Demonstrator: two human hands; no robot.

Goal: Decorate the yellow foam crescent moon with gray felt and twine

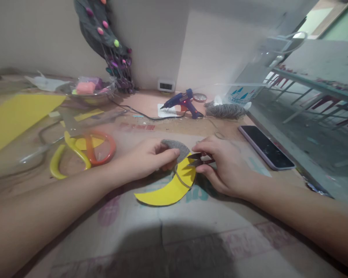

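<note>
A yellow crescent moon cut-out (159, 194) is held just above the cardboard-covered table, its pointed lower end toward the left. Grey yarn (178, 146) wraps its upper end in tight turns, and one strand crosses the yellow lower down. My left hand (153, 156) pinches the wrapped end between thumb and fingers. In my right hand (226, 166) is a pair of thread snips (196, 160), dark blades pointing left and spread apart over the crescent's right edge. Whether the blades touch the yarn, I cannot tell.
A blue glue gun (179, 99) with its red light lit stands at the back, beside a skein of grey yarn (227, 111). A phone (266, 147) lies at right. Orange-handled (110, 148) and yellow-handled (56, 162) tools, yellow sheet (20, 116) and bowl (92, 98) are left.
</note>
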